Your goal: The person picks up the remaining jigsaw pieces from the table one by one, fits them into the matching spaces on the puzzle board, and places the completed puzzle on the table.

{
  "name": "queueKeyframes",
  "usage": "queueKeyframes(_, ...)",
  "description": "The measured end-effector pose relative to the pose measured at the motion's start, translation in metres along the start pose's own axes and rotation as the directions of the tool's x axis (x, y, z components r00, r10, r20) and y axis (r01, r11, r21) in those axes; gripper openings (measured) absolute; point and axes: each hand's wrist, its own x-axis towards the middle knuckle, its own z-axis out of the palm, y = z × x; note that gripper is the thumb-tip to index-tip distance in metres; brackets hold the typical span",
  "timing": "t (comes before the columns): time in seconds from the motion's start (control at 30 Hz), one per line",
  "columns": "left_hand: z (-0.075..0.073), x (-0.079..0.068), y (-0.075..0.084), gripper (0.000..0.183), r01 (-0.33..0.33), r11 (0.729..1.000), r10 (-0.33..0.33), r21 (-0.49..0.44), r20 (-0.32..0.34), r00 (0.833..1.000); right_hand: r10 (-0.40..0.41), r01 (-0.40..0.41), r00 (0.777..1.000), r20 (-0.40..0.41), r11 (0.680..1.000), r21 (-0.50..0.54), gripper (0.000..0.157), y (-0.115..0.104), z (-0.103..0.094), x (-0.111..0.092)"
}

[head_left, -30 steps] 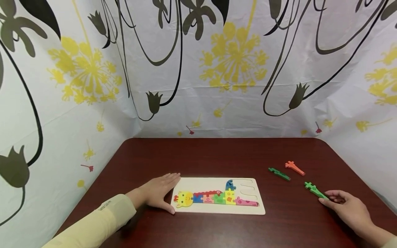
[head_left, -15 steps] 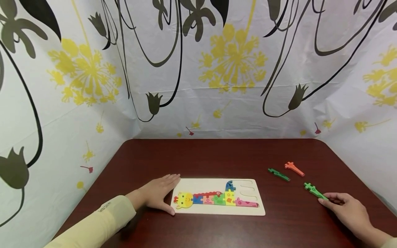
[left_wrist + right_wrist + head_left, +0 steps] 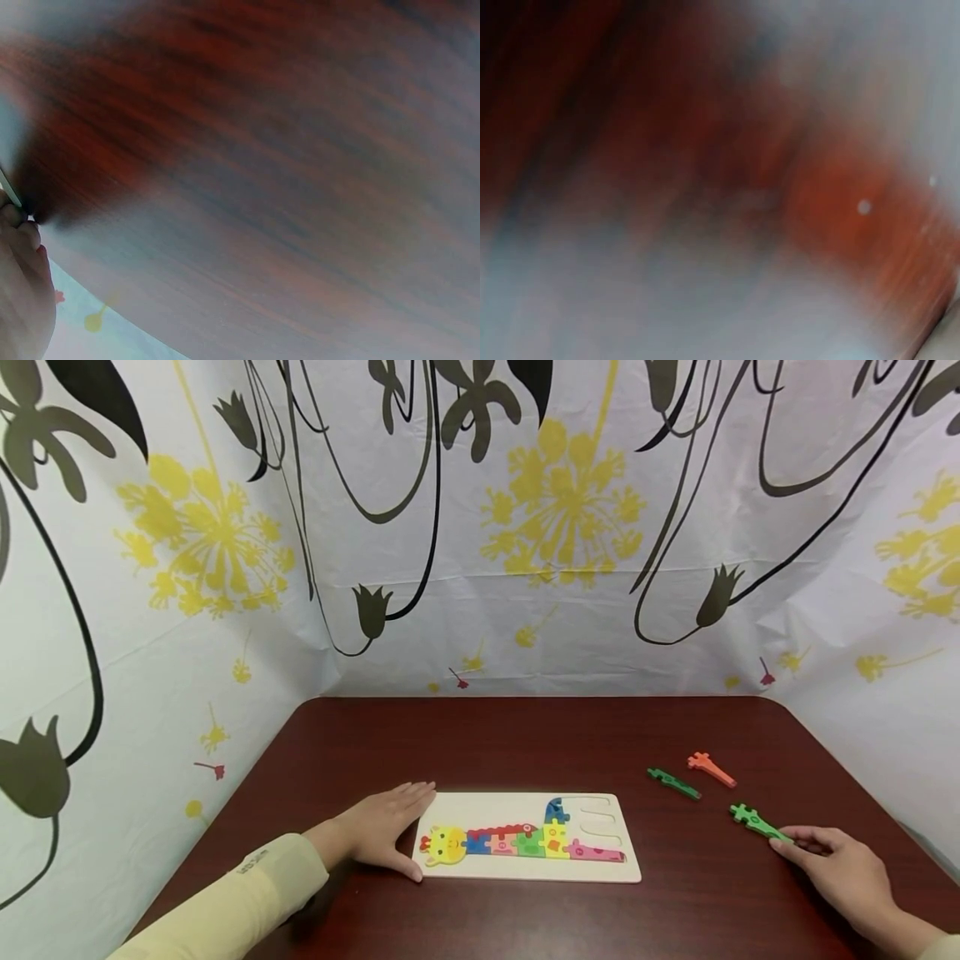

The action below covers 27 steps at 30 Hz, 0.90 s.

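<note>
A pale wooden puzzle board (image 3: 487, 806) lies on the table with a giraffe of coloured pieces in it, its yellow head at the left. Several leg outlines at the board's upper right hold no piece. The left hand (image 3: 382, 827) rests at the board's left edge, fingers straight and thumb spread; a bit of it also shows in the left wrist view. Over on the right, the right hand (image 3: 843, 868) pinches the lower end of a light green puzzle piece (image 3: 753, 818) between thumb and fingers. The right wrist view is mostly blurred tabletop.
A dark green puzzle piece (image 3: 674, 782) and an orange puzzle piece (image 3: 712, 769) lie on the dark red-brown table (image 3: 480, 739), beyond the right hand. A patterned white cloth (image 3: 465, 552) hangs behind the table and along its sides.
The light green puzzle piece has shifted slightly left in the right hand's pinch. The left hand and the board have stayed in place.
</note>
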Motion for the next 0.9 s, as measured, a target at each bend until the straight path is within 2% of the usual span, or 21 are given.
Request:
queueKeyframes(0.23,0.0001,-0.0005,-0.0001,0.119,0.001,1.0,-0.001,-0.007,0.009,1.0,-0.013,0.013,1.0,-0.024,1.0,-0.002,0.047,-0.0002,-0.0009,-0.0015)
queueKeyframes(0.53,-0.0045,-0.0008,0.0008,0.118,0.003,1.0,-0.003,-0.008,0.015,1.0,0.018,-0.018,1.0,-0.021,0.999,0.029,0.048,-0.0038,-0.0033,-0.0023)
queueKeyframes(0.9,-0.0015,0.0008,-0.0006,0.119,-0.002,1.0,0.002,0.0,0.014,1.0,0.037,-0.036,0.999,-0.019,0.999,0.038,0.05,-0.0055,-0.0043,0.0002)
